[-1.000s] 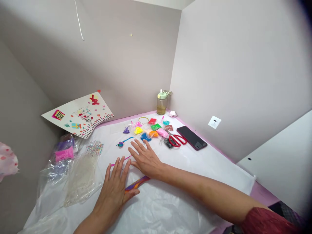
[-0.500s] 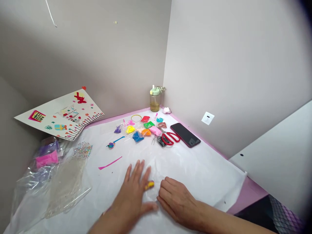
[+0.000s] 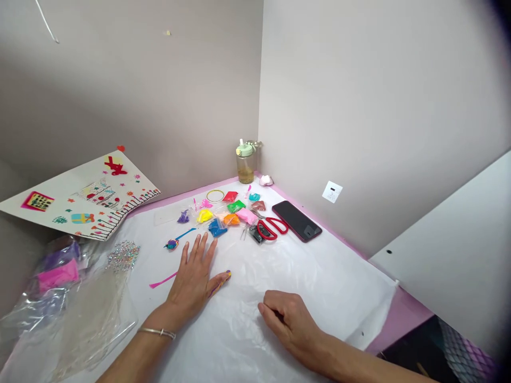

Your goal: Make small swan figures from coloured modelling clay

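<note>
While the left hand point(image 3: 192, 282) spreads over swirled clay point(image 3: 228, 274), the right hand point(image 3: 288, 323) curled closed, scissors point(image 3: 274, 218) overlap a black packet point(image 3: 254, 233).

One decorated white board point(image 3: 131, 183), with stars and a blue gift shape, aslant by the left-hand wall point(image 3: 191, 96). One bottle point(image 3: 245, 169), green-lidded, yellowish liquid inside, upright at the far corner. One small white item point(image 3: 266, 180), just beside the bottle. One phone point(image 3: 297, 221), face up, screen dark. One white wall plate point(image 3: 332, 192), right-hand wall point(image 3: 379, 96). One white cord point(image 3: 47, 21), upper left.
</note>
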{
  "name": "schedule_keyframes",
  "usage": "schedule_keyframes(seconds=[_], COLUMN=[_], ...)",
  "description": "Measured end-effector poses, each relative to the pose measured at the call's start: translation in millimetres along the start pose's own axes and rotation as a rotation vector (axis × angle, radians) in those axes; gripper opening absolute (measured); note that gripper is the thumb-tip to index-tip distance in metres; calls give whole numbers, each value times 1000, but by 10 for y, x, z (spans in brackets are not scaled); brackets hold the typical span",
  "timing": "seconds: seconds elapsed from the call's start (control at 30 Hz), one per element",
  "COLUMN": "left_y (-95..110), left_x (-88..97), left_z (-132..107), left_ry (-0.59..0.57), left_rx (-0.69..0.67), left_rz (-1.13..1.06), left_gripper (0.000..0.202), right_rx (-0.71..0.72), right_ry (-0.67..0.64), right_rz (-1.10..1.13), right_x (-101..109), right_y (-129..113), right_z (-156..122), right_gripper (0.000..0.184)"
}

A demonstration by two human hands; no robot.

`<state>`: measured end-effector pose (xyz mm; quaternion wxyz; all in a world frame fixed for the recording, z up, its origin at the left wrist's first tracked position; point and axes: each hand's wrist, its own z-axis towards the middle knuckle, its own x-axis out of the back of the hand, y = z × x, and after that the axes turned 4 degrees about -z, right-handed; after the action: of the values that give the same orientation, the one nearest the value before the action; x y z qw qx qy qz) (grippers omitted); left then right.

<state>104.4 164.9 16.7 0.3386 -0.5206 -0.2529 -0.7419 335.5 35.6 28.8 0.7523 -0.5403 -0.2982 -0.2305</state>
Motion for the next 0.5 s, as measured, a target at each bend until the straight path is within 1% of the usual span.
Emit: schedule_keyframes(seconds=[0.03,0.1,0.13,0.17,0.2,0.23,0.27,0.3,0.33,0.37,0.4,0.43,0.47,0.5], left_y=[91,380,554,727,887,1022,1123,1184,1204,1183,1123,1026,901,753], left_x=[-3,-22,-40,-64,-92,-122,-149,-170,-181,-180,-170,-153,-133,-115], left_z=[-70,-334,-505,-683,-851,-994,-1099,-1156,-1159,-1107,-1002,-855,-674,-476], left_ry=[-1,-16,10,11,37,119,197,223,240,224,184,139,79,26], left_rx=[-11,-72,-137,-228,-323,-347,-377,-387,-370,-342,-293,-237,-153,-68], left_rz=[2,9,28,59,108,172,207,223,210,169,117,51,3,-1], left_gripper=[84,101,110,110,94,73,60,54,54,62,72,86,97,93], right_rx=[15,50,64,73,78,81,83,84,83,82,80,74,68,60], right_ry=[34,121,161,193,218,236,246,249,253,256,259,260,257,253], right_rz=[3,18,30,42,53,63,69,73,77,80,82,83,82,81], right_x=[2,5,8,12,17,22,27,32,36,38,40,41,40,39], right_y=[7,25,33,40,45,47,46,43,39,33,29,25,22,22], right_z=[-2,-10,-14,-16,-18,-18,-16,-15,-14,-13,-13,-14,-15,-15], right_gripper=[37,38,38,38,38,38,38,38,38,38,39,39,39,39])
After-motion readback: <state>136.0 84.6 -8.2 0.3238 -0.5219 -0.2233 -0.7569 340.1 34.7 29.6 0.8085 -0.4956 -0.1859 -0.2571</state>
